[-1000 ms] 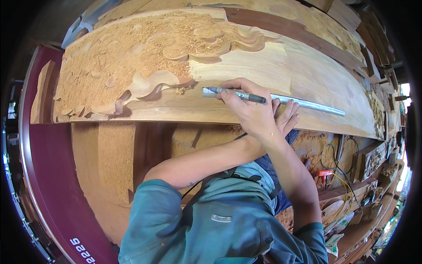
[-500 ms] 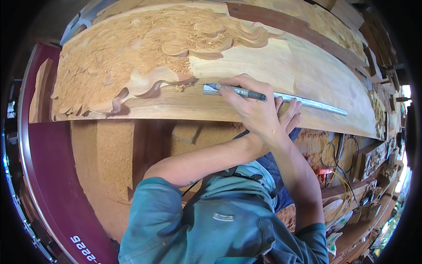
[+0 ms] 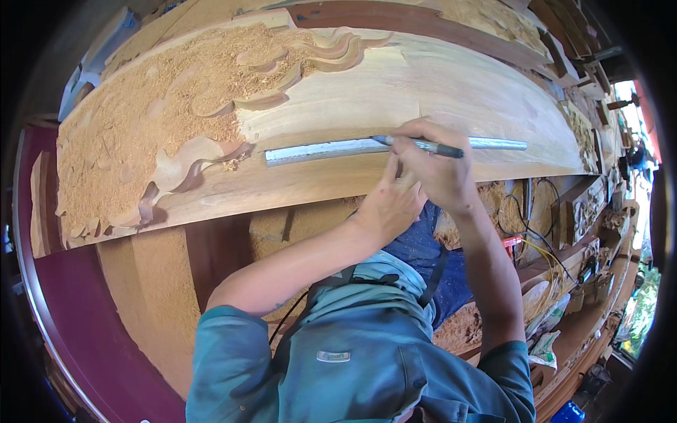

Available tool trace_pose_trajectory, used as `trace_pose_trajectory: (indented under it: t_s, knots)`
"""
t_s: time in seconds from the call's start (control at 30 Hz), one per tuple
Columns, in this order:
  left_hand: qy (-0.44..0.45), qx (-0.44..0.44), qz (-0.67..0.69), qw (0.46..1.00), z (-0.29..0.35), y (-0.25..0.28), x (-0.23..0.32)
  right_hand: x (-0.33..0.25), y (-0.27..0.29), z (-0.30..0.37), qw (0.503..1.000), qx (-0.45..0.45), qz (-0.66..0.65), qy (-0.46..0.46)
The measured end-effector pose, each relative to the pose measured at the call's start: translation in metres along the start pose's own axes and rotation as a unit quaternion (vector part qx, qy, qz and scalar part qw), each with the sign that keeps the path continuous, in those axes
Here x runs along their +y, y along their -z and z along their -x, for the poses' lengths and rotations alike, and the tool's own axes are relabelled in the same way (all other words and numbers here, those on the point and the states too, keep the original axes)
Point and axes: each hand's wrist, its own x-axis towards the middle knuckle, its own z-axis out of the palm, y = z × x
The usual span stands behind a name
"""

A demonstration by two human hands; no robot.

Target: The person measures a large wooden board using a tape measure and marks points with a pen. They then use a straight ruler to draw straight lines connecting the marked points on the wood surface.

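A long carved wooden board (image 3: 338, 113) lies across the front of me, with a flat silver metal strip (image 3: 310, 151) along its smooth near part. My right hand (image 3: 438, 161) grips a dark marker pen (image 3: 441, 149), whose tip rests at the strip's far edge, around mid-length. Just left of it and partly beneath, my left hand (image 3: 388, 204) reaches up to the strip's near edge. One of its fingers is stretched toward the strip, while the others are partly hidden behind my right hand.
Sawdust and carved wavy relief (image 3: 190, 166) cover the board's left part. A maroon surface (image 3: 92, 310) stands at the left. Black and yellow cables (image 3: 543, 257), a red object (image 3: 513, 242) and carved wood pieces (image 3: 589, 211) are at the right. More timber lies beyond the board.
My right hand and the pen have moved rightward along the strip, from its left end to about mid-length. My left hand has come out from under my right wrist. The view has shifted.
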Motion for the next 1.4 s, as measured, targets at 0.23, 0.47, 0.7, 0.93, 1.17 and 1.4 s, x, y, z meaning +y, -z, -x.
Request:
trace_pose_trajectory:
  t_s: [0.23, 0.47, 0.7, 0.93, 1.17, 1.4]
  knots:
    - [0.024, 0.103, 0.034, 0.994, 0.0, -0.004, -0.004, 0.03, 0.045, 0.013, 0.995, 0.048, 0.089, 0.005]
    - [0.015, 0.095, 0.094, 0.991, -0.002, 0.006, -0.009, 0.055, 0.093, 0.028, 0.986, 0.118, 0.068, -0.094]
    - [0.02, 0.1, 0.155, 0.983, -0.005, 0.003, -0.005, 0.092, 0.145, 0.044, 0.954, 0.251, 0.063, -0.152]
    - [0.01, 0.088, 0.161, 0.983, -0.006, 0.007, -0.005, 0.093, 0.134, 0.054, 0.931, 0.314, 0.002, -0.185]
    - [0.019, 0.079, 0.094, 0.992, -0.004, 0.008, -0.005, 0.073, 0.082, 0.057, 0.931, 0.291, -0.151, -0.162]
    - [0.022, 0.068, 0.097, 0.993, -0.007, 0.008, -0.004, 0.078, 0.073, 0.057, 0.928, 0.317, -0.129, -0.146]
